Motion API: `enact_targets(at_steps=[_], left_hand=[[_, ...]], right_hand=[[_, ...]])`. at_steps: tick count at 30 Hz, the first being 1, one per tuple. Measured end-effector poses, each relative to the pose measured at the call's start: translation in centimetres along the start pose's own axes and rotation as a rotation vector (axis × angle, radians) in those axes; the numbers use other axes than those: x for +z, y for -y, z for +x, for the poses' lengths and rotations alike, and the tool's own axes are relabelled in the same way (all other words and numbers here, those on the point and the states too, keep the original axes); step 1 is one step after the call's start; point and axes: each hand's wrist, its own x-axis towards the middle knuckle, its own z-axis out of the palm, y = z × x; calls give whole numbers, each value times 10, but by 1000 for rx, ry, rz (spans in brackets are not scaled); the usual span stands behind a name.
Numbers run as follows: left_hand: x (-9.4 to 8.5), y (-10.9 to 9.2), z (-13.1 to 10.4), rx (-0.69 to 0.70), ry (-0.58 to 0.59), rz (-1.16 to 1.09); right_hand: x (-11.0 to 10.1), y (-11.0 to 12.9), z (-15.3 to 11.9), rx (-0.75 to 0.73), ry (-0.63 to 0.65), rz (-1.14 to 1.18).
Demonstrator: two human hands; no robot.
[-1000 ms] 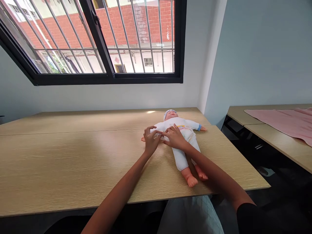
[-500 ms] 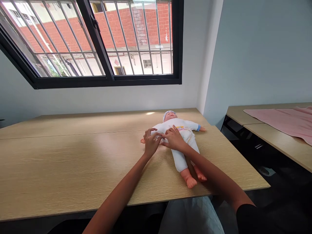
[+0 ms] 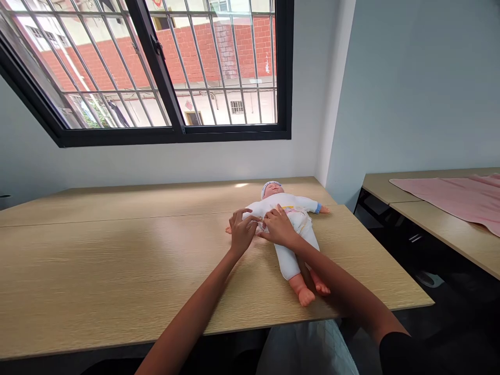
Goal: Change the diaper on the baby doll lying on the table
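A baby doll in a white outfit and a patterned headband lies on its back, arms spread, bare feet towards me. At its waist is a white wrap with coloured trim. My left hand is beside the doll's hip on the left, fingers bent and tips pinched together. Over the doll's waist rests my right hand, its fingertips also pinched, close to those of the left. Whatever small white bit lies between the fingertips is mostly hidden.
The doll lies near the right end of a light wooden table. Beyond a gap on the right stands another table with a pink cloth on it. Behind is a wall with a barred, black-framed window.
The hands have stayed at the doll's waist, with only slight finger movement; the fingertips are a little further apart. The view has tipped up slightly.
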Motion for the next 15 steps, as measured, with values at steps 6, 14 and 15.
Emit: enact_targets(at_steps=[6,14,15], left_hand=[[-2,-11,1,34,-19,-103],[4,-20,-1,-250,80,-444],[5,-21,-2,-285,163,-508]], right_hand=[[4,4,0,91,-98,39],[8,-6,-1,222,-405,295],[8,-8,-1,246,-448,331]])
